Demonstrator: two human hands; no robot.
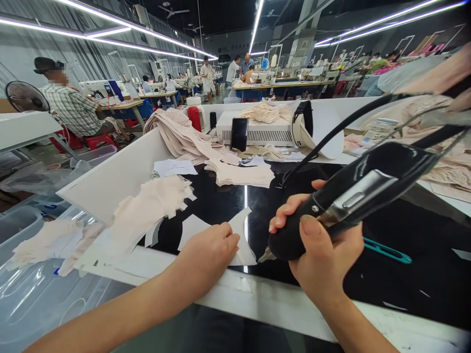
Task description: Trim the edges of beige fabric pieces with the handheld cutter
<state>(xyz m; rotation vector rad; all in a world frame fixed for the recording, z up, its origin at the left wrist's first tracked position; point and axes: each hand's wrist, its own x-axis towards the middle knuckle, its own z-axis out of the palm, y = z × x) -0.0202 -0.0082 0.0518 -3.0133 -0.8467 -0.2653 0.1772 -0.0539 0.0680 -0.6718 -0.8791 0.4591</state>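
My right hand [324,250] is wrapped round a black corded hand tool [353,186] with a silver side panel and a pointed metal tip. That tip is low over the black glass tabletop [217,198], just right of a pale, curved cut piece [245,245]. My left hand [211,252] is closed, its thumb and fingers pinching the cut piece near its middle. Part of the piece is hidden under this hand. Left of it lies a ragged-edged stack of cream fabric pieces [147,203]. A teal slim-handled tool [388,250] lies right of my right hand.
Cream fabric pieces [239,172], a paper slip [174,167] and a dark phone [239,133] are at the back. A white vented box [261,132] stands behind them. Clear plastic bins [22,289] sit at left. Other people work at sewing machines beyond.
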